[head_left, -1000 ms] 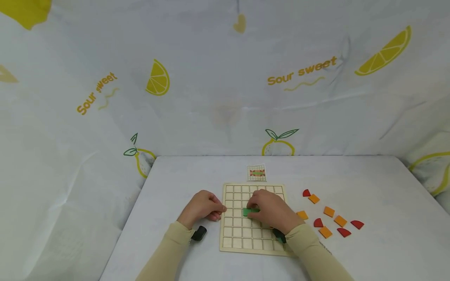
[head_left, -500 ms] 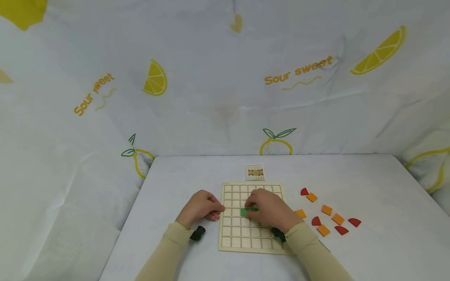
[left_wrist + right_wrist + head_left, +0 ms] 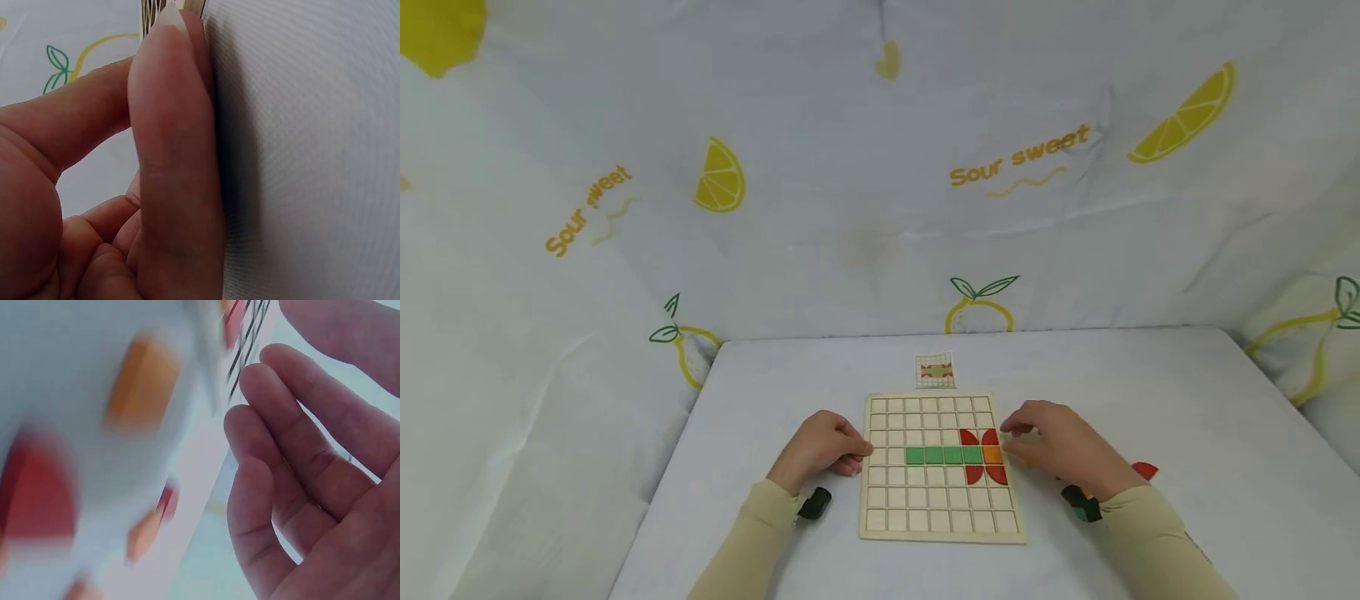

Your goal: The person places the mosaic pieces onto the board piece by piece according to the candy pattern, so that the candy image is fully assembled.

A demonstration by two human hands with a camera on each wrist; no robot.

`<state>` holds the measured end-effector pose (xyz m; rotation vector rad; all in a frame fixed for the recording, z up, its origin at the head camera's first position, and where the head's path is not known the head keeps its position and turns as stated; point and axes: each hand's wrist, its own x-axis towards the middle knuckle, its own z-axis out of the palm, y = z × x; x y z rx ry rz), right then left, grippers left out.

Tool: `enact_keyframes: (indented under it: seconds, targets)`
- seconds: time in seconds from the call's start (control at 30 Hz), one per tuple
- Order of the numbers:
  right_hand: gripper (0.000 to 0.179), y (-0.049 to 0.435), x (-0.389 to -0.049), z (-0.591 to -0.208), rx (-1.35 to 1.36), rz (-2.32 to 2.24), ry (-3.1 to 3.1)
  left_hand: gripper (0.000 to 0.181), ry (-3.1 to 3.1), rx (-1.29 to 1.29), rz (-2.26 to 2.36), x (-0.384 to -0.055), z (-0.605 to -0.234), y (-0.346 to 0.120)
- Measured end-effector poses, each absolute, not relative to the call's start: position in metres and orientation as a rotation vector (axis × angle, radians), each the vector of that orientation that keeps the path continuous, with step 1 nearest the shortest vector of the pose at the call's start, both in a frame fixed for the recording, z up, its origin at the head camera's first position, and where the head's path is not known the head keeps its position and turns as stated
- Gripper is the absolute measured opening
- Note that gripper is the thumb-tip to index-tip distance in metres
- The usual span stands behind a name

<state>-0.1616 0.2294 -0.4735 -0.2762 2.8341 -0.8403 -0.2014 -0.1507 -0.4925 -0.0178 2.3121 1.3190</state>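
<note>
A wooden grid board (image 3: pixel 895 500) lies flat on the table. My left hand (image 3: pixel 823 446) pinches its left edge between thumb and finger; the left wrist view shows the thumb (image 3: pixel 175 156) up at that edge. Across the middle of the board runs a row of green square tiles (image 3: pixel 933 456), with an orange square tile (image 3: pixel 992 455) at its right end. Red quarter-circle tiles (image 3: pixel 996 476) sit above and below that end. Just off the board's right edge is my right hand (image 3: pixel 1067 442), fingers loosely bent, with nothing between them in the right wrist view.
A small pattern card (image 3: pixel 935 371) lies behind the board. Loose orange square tiles (image 3: pixel 144 384) and red quarter-circle tiles (image 3: pixel 40 494) are spread on the table to the right, mostly hidden by my right hand in the head view. A lemon-print cloth (image 3: pixel 820 250) hangs behind.
My right hand has let go of a green tile, now lying in the row, and moved right off the board. My left hand keeps its place at the board's edge.
</note>
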Motion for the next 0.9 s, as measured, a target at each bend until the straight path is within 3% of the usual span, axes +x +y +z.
enact_keyframes:
  seconds: [0.4,0.9]
  targets:
    - [0.031,0.314,-0.144,-0.478,-0.094,-0.699,2.94,0.022,2.32,-0.004,1.307,-0.203,-0.495,-0.151]
    - [0.041,0.336,-0.149,-0.49,-0.008,-0.651,2.86,0.022,2.315,0.009,1.313,-0.201,-0.493,-0.153]
